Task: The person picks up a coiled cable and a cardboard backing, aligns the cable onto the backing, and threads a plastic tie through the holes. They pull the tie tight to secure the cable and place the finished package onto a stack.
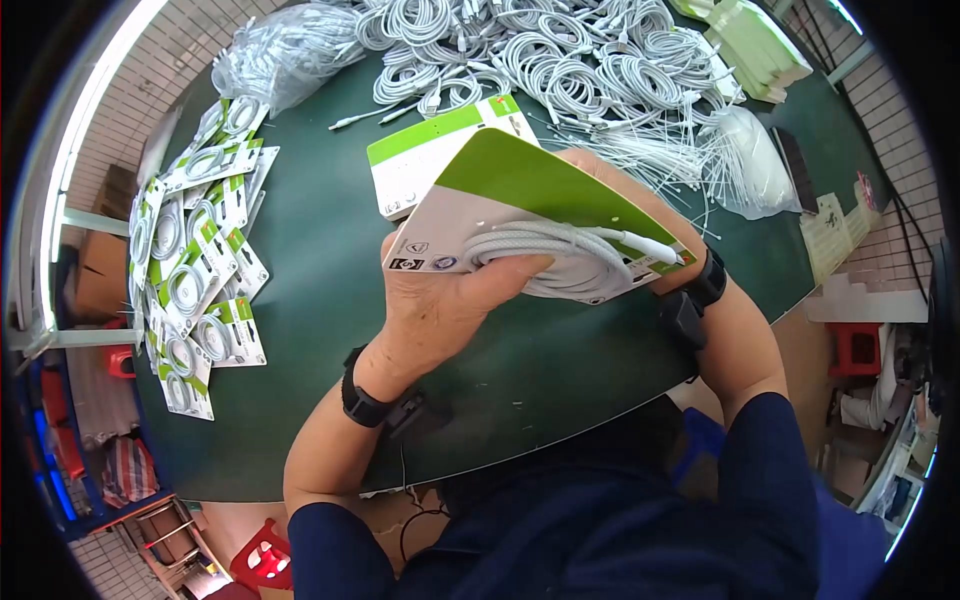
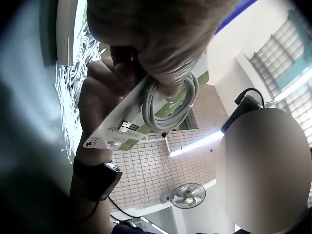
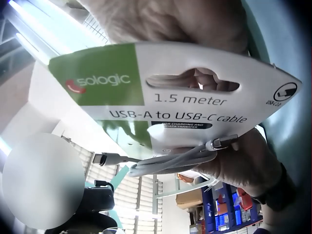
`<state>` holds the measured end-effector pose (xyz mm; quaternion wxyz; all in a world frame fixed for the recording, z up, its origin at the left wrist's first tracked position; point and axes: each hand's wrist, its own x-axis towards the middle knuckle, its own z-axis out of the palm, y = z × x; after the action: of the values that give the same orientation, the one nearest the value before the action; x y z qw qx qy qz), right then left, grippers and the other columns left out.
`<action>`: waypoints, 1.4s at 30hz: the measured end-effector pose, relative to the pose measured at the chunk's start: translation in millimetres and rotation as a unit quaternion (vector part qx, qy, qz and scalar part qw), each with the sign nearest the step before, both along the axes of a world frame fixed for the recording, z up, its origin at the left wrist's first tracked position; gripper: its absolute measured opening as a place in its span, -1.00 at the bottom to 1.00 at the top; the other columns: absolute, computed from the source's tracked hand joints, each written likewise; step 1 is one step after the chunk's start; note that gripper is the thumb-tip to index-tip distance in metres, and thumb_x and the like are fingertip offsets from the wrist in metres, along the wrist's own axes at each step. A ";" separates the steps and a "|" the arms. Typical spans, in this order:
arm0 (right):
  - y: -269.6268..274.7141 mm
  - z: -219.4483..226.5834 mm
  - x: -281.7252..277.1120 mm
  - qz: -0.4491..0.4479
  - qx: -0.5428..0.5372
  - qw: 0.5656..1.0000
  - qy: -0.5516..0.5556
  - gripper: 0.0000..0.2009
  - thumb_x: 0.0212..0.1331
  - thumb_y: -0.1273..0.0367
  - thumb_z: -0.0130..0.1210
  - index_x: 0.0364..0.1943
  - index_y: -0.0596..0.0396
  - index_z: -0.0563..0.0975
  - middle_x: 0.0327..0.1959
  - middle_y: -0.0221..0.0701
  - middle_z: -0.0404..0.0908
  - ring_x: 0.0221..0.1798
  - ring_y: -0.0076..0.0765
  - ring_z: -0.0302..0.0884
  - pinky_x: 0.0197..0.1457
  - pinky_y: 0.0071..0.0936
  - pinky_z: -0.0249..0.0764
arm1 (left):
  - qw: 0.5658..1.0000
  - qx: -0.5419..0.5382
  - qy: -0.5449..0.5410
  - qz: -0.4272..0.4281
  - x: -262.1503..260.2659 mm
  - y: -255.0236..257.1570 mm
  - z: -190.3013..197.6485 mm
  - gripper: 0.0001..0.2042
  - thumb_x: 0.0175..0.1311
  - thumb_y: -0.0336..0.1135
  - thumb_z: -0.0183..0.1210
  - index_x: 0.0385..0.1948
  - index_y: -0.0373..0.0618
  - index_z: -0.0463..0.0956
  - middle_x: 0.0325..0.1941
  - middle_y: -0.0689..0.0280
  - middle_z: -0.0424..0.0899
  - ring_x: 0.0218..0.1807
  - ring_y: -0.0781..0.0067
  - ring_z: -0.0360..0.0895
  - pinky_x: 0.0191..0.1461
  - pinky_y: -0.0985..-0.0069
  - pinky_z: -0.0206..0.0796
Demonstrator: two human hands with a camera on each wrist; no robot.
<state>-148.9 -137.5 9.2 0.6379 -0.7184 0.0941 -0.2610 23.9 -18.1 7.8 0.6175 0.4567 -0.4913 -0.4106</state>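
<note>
Thumb (image 1: 517, 277) closed down, left hand (image 1: 435, 312) pinches coiled cable (image 1: 585, 268) and card (image 1: 520, 180).

Held card (image 1: 500, 185): green and white, with dark lettering on white, pale lettering on green and a red logo mark. Coiled cable (image 1: 590, 265): whitish grey, with a fine woven pattern; tabletop (image 1: 250, 440): dark green; wrist straps (image 1: 365, 405): black; sleeves (image 1: 770, 450): navy. Stool (image 1: 855, 350): red; bag (image 1: 130, 470): striped red, blue and whitish; wall (image 1: 120, 120): pale, with a darker grid.
</note>
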 end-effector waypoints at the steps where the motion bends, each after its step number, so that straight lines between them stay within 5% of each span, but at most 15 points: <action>1: -0.1 0.6 -0.3 0.016 0.017 1.000 0.019 -0.69 0.32 0.28 0.32 0.02 0.20 0.67 -0.13 -0.49 0.75 -0.19 -0.75 0.57 -0.08 -0.69 0.53 | 1.000 0.007 -0.019 0.001 2.9 0.9 -1.7 -0.60 0.08 -0.42 0.52 -0.03 -0.31 0.66 -0.18 0.23 0.82 -0.20 0.55 0.73 -0.12 0.55 0.57; 7: -10.8 -13.7 5.9 0.092 0.121 0.982 0.115 -0.76 0.33 0.25 0.31 -0.26 0.17 0.63 -0.38 -0.59 0.65 -0.37 -0.77 0.43 -0.32 -0.68 0.38 | 0.996 -0.052 -0.076 -0.004 12.8 5.1 -19.8 -0.56 0.06 -0.38 0.53 0.00 -0.33 0.65 -0.17 0.22 0.82 -0.20 0.55 0.74 -0.11 0.55 0.57; 10: -9.3 -7.9 6.3 0.067 0.046 0.989 0.127 -0.76 0.34 0.26 0.30 -0.30 0.17 0.61 -0.43 -0.58 0.61 -0.38 -0.77 0.42 -0.36 -0.66 0.36 | 0.997 -0.045 -0.057 -0.001 11.2 6.0 -22.1 -0.55 0.06 -0.38 0.53 0.01 -0.30 0.65 -0.16 0.25 0.82 -0.19 0.56 0.73 -0.11 0.55 0.56; 13: -7.7 -1.1 5.8 0.065 0.072 0.987 0.131 -0.79 0.34 0.31 0.26 -0.33 0.19 0.58 -0.46 -0.58 0.57 -0.39 -0.77 0.42 -0.39 -0.63 0.34 | 0.980 -0.010 -0.195 0.025 12.8 6.1 -13.9 -0.63 0.05 -0.38 0.54 -0.08 -0.21 0.68 -0.23 0.29 0.79 -0.27 0.52 0.69 -0.18 0.52 0.53; 14: -10.6 -0.7 6.7 0.061 0.057 0.983 0.163 -0.84 0.33 0.37 0.21 -0.33 0.19 0.57 -0.47 -0.56 0.58 -0.39 -0.74 0.46 -0.38 -0.62 0.37 | 0.924 -0.047 -0.379 0.017 18.7 1.0 -19.3 -0.74 0.05 -0.40 0.53 -0.24 -0.14 0.68 -0.33 0.33 0.70 -0.34 0.49 0.59 -0.23 0.51 0.45; 16: -8.5 -3.3 8.6 0.052 0.081 0.985 0.144 -0.86 0.29 0.39 0.21 -0.33 0.20 0.57 -0.47 -0.50 0.60 -0.40 -0.69 0.51 -0.36 -0.62 0.42 | 0.976 -0.080 -0.198 -0.039 14.5 -1.9 -18.7 -0.80 0.05 -0.45 0.52 -0.36 -0.10 0.64 -0.39 0.36 0.60 -0.35 0.48 0.52 -0.24 0.52 0.38; 26: -4.4 0.5 9.1 0.018 -0.004 0.992 0.123 -0.84 0.27 0.41 0.26 -0.32 0.25 0.58 -0.43 -0.36 0.66 -0.38 -0.59 0.63 -0.32 -0.59 0.49 | 0.983 -0.006 -0.175 0.052 8.4 4.7 -30.8 -0.76 0.02 -0.44 0.51 -0.45 -0.13 0.54 -0.33 0.37 0.56 -0.35 0.59 0.45 -0.24 0.61 0.30; 30: 1.2 -3.1 10.8 -0.027 -0.099 0.989 0.103 -0.86 0.23 0.42 0.26 -0.33 0.23 0.59 -0.45 -0.31 0.65 -0.37 -0.48 0.58 -0.28 -0.47 0.47 | 1.000 0.015 0.000 0.022 11.3 1.9 -38.7 -0.80 0.02 -0.51 0.48 -0.46 -0.17 0.57 -0.29 0.34 0.57 -0.30 0.62 0.45 -0.18 0.65 0.28; 34: 1.3 -6.0 11.4 -0.030 -0.132 0.988 0.075 -0.89 0.22 0.45 0.29 -0.35 0.20 0.60 -0.38 -0.37 0.69 -0.34 -0.51 0.60 -0.20 -0.50 0.51 | 0.999 0.006 -0.015 0.030 11.4 5.5 -37.3 -0.86 0.11 -0.52 0.43 -0.46 -0.19 0.60 -0.27 0.33 0.58 -0.27 0.62 0.47 -0.13 0.66 0.31; 38: -11.3 -6.0 13.1 -0.030 -0.098 0.989 0.106 -0.92 0.23 0.46 0.28 -0.30 0.20 0.63 -0.38 -0.44 0.69 -0.32 -0.59 0.58 -0.20 -0.56 0.50 | 0.998 0.040 0.051 0.016 12.1 3.0 -38.4 -0.92 0.23 -0.47 0.35 -0.34 -0.21 0.61 -0.22 0.32 0.63 -0.20 0.63 0.52 -0.08 0.65 0.36; 39: -9.9 -0.8 11.6 -0.027 0.016 0.992 0.119 -0.91 0.25 0.46 0.28 -0.28 0.20 0.64 -0.38 -0.48 0.69 -0.31 -0.67 0.55 -0.21 -0.60 0.48 | 0.999 0.046 -0.002 -0.008 19.2 5.0 -41.1 -0.88 0.31 -0.42 0.31 -0.20 -0.24 0.64 -0.16 0.32 0.70 -0.15 0.62 0.57 -0.04 0.61 0.40; 40: -14.5 -6.4 12.2 -0.058 -0.026 0.993 0.103 -0.84 0.25 0.38 0.28 -0.31 0.24 0.66 -0.45 -0.40 0.72 -0.39 -0.64 0.56 -0.29 -0.56 0.49 | 0.992 0.105 0.067 -0.023 13.5 6.3 -30.0 -0.80 0.35 -0.39 0.29 -0.08 -0.29 0.64 -0.10 0.30 0.74 -0.08 0.57 0.62 0.03 0.56 0.45; 42: -22.8 -17.3 12.0 -0.041 0.059 0.993 0.089 -0.85 0.28 0.40 0.26 -0.34 0.23 0.67 -0.45 -0.46 0.71 -0.37 -0.70 0.54 -0.30 -0.62 0.47 | 0.992 0.083 0.087 -0.034 14.3 5.0 -37.7 -0.74 0.39 -0.39 0.26 0.00 -0.37 0.60 -0.05 0.25 0.75 -0.04 0.53 0.65 0.10 0.51 0.48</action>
<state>-136.9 -160.3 -8.1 0.6571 -0.6952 0.1954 -0.2163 38.2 -13.0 -30.0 0.6041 0.4517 -0.4149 -0.5087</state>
